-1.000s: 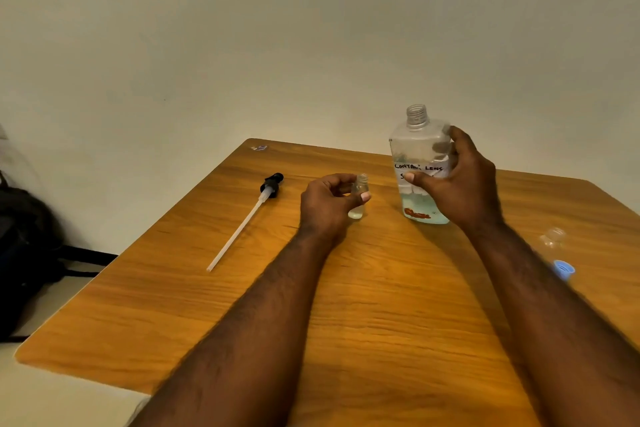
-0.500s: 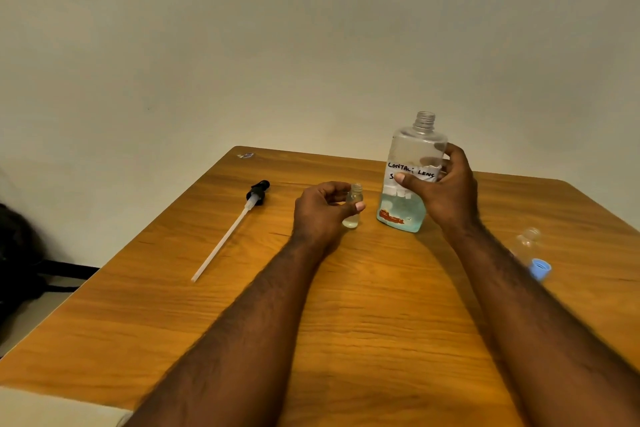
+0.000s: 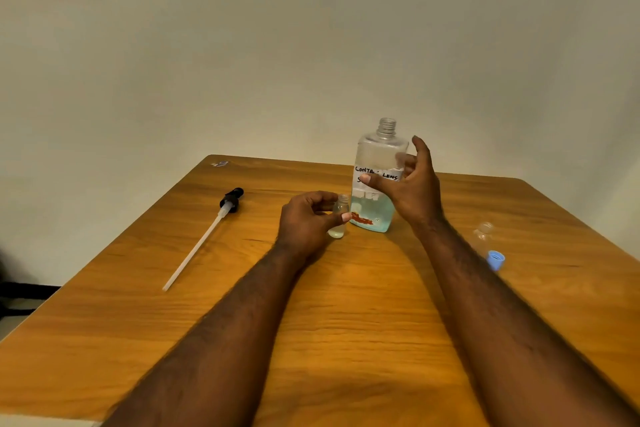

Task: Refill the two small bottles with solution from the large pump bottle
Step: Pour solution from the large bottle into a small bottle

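The table [image 3: 346, 305] carries everything I am working with. The large bottle [image 3: 372, 208] stands upright toward its far side, neck open, blue-green solution filling roughly its lower third. Its pump [image 3: 204, 239] lies flat well to the left, tube pointing back at me.

My right hand [image 3: 415, 191] is at the large bottle with its grip apart: fingers spread, thumb tip on the label, nothing clamped. My left hand [image 3: 304, 222] has its grip clamped on the small bottle [image 3: 337, 229], pinched upright just beside the large one, base at or just above the wood. It is uncapped and shows only a little pale liquid at the bottom.

The second small bottle [image 3: 483, 236] sits far right, blurred, so I cannot tell its level; a blue cap [image 3: 496, 259] lies just beside it.

I judge the job barely begun: openings done, both fills left.

The near middle is open wood for pouring. The second bottle and cap sit near the right edge, just behind my right forearm, so a careless sweep could knock them off.
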